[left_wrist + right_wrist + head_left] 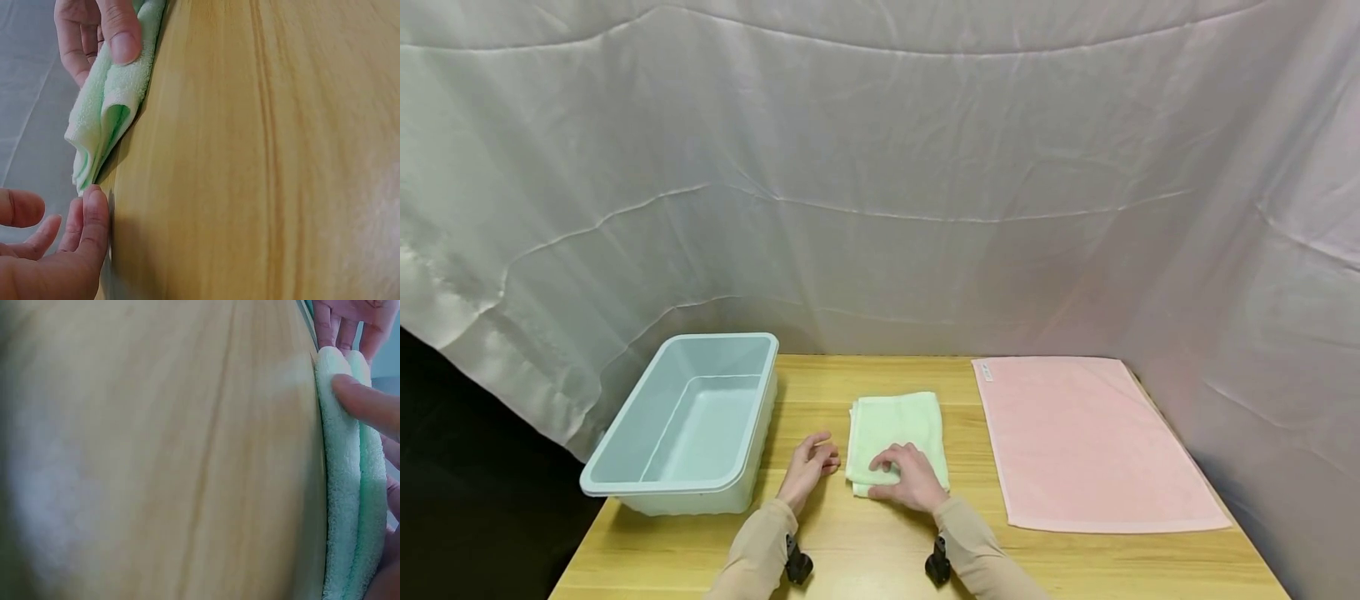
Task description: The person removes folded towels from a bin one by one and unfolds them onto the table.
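Observation:
A light green towel (898, 425), folded into a thick rectangle, lies flat on the wooden table. My right hand (910, 479) is over its near right part: the thumb touches the near folded edge, and the bent fingers reach over the top with a gap to the thumb. The right wrist view shows that thumb (365, 403) against the towel's rounded fold. To the left, my left hand (808, 468) hovers beside the towel with loosely bent fingers and nothing in them. Seen from the left wrist, its fingertips come right up to the towel's corner (87, 156).
A pale blue plastic tub (752, 442) with nothing inside stands at the table's left. On the right, a pink towel (1090, 442) is spread flat, a small tag at its far left corner. Grey curtain (880, 167) hangs behind the table (865, 550).

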Available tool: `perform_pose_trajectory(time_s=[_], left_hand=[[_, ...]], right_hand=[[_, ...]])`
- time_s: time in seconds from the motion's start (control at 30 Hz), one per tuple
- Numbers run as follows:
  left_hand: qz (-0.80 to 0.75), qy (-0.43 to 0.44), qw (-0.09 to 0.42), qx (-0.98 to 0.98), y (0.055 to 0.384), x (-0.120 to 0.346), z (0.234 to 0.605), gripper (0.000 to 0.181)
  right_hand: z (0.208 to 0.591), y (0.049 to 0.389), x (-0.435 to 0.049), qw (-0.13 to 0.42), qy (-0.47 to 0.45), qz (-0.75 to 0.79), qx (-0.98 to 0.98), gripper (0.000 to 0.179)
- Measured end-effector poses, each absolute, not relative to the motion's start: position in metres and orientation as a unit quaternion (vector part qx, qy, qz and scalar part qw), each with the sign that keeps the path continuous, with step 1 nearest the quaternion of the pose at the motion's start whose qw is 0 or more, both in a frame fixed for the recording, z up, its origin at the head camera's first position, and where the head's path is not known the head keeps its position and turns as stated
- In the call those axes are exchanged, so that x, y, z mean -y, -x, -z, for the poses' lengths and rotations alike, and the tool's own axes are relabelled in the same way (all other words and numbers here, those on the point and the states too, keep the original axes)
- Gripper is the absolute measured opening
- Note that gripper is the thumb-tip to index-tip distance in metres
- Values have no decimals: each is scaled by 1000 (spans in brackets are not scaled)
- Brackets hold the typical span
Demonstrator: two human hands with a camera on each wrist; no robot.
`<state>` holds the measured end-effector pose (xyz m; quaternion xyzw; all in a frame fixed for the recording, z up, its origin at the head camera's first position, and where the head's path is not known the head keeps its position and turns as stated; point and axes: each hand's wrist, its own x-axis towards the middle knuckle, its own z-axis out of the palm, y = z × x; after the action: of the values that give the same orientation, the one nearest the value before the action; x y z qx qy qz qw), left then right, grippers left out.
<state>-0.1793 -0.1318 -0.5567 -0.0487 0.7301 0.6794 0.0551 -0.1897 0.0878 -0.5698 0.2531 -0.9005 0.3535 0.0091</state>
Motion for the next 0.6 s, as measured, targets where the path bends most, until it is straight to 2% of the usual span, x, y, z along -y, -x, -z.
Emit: perform_pose_trajectory(time_s=[0.23,0.6], left_hand=[[-683,43,59,-726,178,130,556,44],[-734,29,63,-676,178,123,556,45]], right_hand=[[569,190,-88,25,-255,-377,890,11],[559,191,-96,25,-208,-456,865,5]])
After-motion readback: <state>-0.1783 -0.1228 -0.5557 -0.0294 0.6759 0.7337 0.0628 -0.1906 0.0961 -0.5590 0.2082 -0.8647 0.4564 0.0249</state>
